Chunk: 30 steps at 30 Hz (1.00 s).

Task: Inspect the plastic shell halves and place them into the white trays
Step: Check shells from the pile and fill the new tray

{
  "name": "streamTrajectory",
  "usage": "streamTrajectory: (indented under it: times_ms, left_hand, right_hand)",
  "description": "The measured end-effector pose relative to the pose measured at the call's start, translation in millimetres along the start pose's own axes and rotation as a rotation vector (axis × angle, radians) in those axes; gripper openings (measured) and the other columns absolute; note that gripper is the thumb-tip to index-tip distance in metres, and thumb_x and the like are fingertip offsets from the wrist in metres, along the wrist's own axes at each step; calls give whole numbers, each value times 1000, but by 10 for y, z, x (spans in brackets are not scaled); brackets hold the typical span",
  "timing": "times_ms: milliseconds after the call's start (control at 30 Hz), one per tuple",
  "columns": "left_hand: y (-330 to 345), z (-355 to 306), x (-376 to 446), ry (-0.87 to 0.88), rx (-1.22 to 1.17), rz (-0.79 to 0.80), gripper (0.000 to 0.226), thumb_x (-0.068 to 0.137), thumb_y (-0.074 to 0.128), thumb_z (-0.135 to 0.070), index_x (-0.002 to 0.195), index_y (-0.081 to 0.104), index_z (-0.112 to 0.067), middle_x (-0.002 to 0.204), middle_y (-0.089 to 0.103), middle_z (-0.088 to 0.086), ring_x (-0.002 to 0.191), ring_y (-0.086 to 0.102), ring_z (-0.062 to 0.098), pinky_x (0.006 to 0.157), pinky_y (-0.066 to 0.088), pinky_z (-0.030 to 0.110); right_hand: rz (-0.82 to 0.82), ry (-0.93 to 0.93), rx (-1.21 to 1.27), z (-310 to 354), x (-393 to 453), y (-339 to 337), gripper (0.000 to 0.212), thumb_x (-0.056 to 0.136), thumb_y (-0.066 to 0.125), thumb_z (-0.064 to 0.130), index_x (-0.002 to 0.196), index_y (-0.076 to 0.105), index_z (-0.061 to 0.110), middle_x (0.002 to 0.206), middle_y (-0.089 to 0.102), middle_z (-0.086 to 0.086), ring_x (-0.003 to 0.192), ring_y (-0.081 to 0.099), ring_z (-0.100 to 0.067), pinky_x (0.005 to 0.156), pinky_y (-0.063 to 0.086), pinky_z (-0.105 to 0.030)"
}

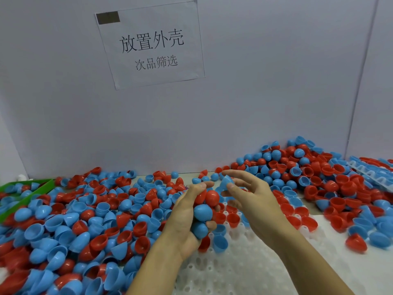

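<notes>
1. Nearest the camera, a white tray (244, 273) with rows of sockets lies under both forearms; a few red and blue halves sit in its far sockets.
2. The left hand (187, 218), palm turned right, curls round a clutch of shell halves (203, 211) (red and blue, domes outward); its thumb presses on top.
3. The right hand (253, 196) hovers just beside it; thumb and forefinger pinch a blue half (226, 181), the other fingers spread.
4. Loose shells (85, 220) heap left and right; a green bin (25, 194) stands far left.
5. A paper sign (151, 44) hangs on the back wall.
</notes>
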<state>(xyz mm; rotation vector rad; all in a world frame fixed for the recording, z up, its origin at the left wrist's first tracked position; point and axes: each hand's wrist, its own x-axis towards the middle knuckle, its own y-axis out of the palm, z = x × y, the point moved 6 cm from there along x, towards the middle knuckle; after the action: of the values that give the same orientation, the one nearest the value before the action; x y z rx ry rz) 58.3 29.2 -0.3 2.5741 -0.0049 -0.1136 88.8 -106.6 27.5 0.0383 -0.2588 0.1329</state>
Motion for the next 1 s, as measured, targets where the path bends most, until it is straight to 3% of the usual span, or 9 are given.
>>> streamTrajectory:
  times_ms: [100,200,267,400,533,633,700,867,1000]
  left_hand:
    - [0,3,13,5,22,1,47,63,77,-35,105,71,-14,74,63,14,53,58,15,37,43,22]
    - [-48,2,22,8,38,-47,52,59,78,-37,105,70,-13,73,63,14,54,58,15,37,43,22]
    - [-62,1,22,13,51,-63,58,53,80,-39,103,69,-12,71,64,12,55,58,16,38,43,22]
    - [-73,-2,23,18,70,-79,59,53,79,-40,103,67,-12,69,64,11,55,59,15,38,43,22]
    - [-103,6,31,17,91,-85,49,66,77,-37,106,66,-12,70,65,12,55,60,15,39,44,23]
    - [-130,23,48,15,107,-90,25,86,71,-31,103,67,-14,69,65,11,56,58,16,40,44,22]
    - [-142,32,58,11,108,-96,21,89,69,-31,102,67,-14,69,64,11,57,58,16,40,44,22]
    - [-132,36,66,2,110,-84,41,75,75,-36,107,64,-12,69,64,12,57,57,17,39,44,23]
    - [-118,36,67,1,109,-82,60,58,77,-42,108,64,-11,69,64,13,56,57,17,39,44,23]
  right_hand:
    - [3,10,-129,-20,-6,-14,6,91,69,28,96,66,28,97,72,0,81,72,-8,70,58,-27]
    - [-39,13,-418,-31,10,-139,21,89,67,37,85,63,17,78,71,-1,70,70,-11,66,60,-31]
    - [-23,19,-610,-3,23,-257,20,90,67,36,82,64,19,74,70,0,70,70,-16,59,59,-25]
    - [100,103,-816,30,26,-583,12,87,74,30,87,62,28,76,67,5,58,60,-7,45,45,-10]
    - [175,168,-756,91,12,-807,15,79,82,21,74,68,22,50,53,10,44,45,-2,47,43,-14]
    - [205,158,-588,160,-21,-731,13,72,86,18,71,73,20,51,55,7,47,51,-3,52,47,-12]
    - [225,158,-475,193,-49,-625,11,68,85,25,73,76,23,59,65,4,52,59,-5,54,49,-12]
    - [133,172,-352,162,-40,-435,40,70,65,54,86,78,20,74,75,4,67,70,-7,61,51,-19]
    - [47,126,-329,123,-3,-377,32,76,67,48,87,72,19,78,75,6,71,72,-8,57,50,-20]
